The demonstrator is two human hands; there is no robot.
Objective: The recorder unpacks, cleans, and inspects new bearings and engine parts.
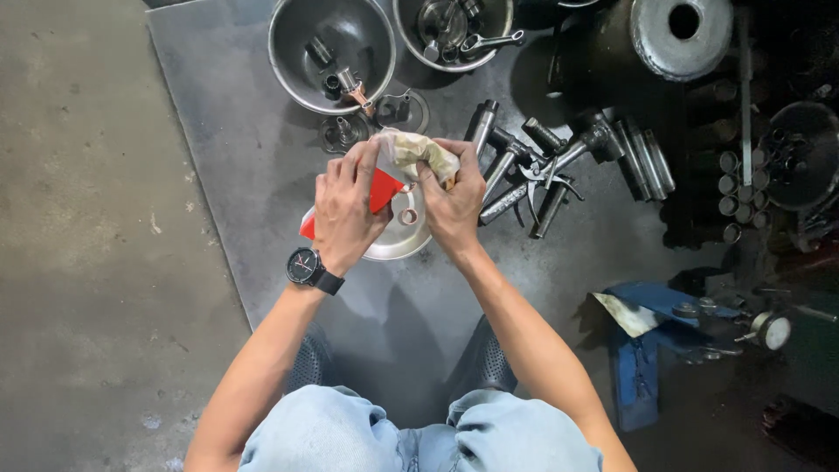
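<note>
Here, the left hand [345, 205] grips a red-and-clear plastic packet [377, 190], while the right hand [452, 203] clenches the packet's crumpled top [418, 153]. Both hover over a shallow metal dish [404, 240] holding 1 small ring [408, 216]. At 12 o'clock sit 2 steel bowls [293, 61] of parts; at 3 o'clock lie sockets and pliers [542, 175]. A black wristwatch [304, 266] shows at 7 o'clock.

Overhead light, sharp centre; glare on steel bowl [297, 61]; right side dim, shadowed; slight edge distortion.
</note>
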